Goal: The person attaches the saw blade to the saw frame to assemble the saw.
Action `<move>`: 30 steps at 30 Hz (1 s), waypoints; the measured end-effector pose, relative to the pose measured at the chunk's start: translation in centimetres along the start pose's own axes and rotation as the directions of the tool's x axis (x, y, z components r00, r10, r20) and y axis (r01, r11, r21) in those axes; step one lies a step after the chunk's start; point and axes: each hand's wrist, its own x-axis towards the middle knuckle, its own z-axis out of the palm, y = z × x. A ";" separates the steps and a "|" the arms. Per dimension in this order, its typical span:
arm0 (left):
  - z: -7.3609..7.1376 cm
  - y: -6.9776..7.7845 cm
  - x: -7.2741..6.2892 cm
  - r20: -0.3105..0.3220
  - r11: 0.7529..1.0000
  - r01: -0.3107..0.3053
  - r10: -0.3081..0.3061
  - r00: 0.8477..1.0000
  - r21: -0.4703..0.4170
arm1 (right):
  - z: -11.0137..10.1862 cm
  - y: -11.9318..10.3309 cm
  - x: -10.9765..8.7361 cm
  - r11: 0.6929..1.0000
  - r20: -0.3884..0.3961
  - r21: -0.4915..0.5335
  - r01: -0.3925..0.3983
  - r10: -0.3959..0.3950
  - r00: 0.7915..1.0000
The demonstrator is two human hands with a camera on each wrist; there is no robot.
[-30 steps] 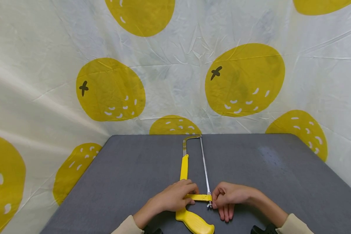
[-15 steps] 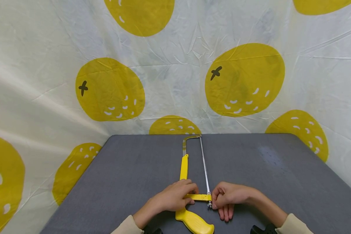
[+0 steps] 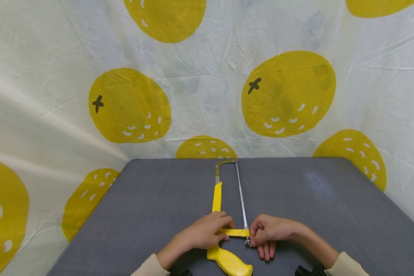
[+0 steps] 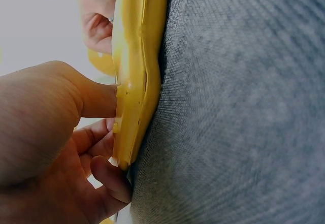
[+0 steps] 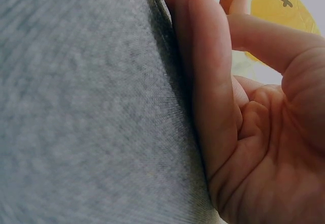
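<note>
A hacksaw (image 3: 217,197) with a yellow handle (image 3: 232,262) lies on the grey table, its thin blade (image 3: 242,195) on the right side. My left hand (image 3: 208,229) grips the frame where the yellow crosspiece (image 3: 234,232) leaves the handle. In the left wrist view its thumb and fingers hold the yellow handle part (image 4: 134,82). At the near end of the blade is a small metal wing nut (image 3: 247,242), which my right hand (image 3: 267,232) pinches between thumb and index finger. The other fingers of that hand (image 5: 213,82) extend down along the table, partly hiding the pinch.
The grey cloth-covered table (image 3: 151,203) reaches back to a white curtain (image 3: 207,99) printed with yellow fruit. A pale smudge (image 3: 318,184) marks the cloth at the right. Dark wrist gear (image 3: 310,270) shows by the right sleeve.
The wing nut has turned slightly at the right fingertips. Both hands and the hacksaw have otherwise stayed in place.
</note>
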 end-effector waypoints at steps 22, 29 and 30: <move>0.1 -0.2 0.2 0.004 1.000 -0.008 0.009 1.000 -0.016 | 0.0 -0.4 -0.2 1.000 -0.004 -0.005 -0.006 0.006 1.000; 0.0 -0.1 0.3 0.003 1.000 -0.004 0.004 1.000 -0.014 | -0.1 -0.7 0.0 0.999 0.003 -0.003 -0.039 0.039 0.999; 0.0 -0.1 0.3 0.003 1.000 -0.003 0.003 1.000 -0.012 | -0.1 -0.7 0.0 0.999 0.002 -0.005 -0.041 0.041 0.999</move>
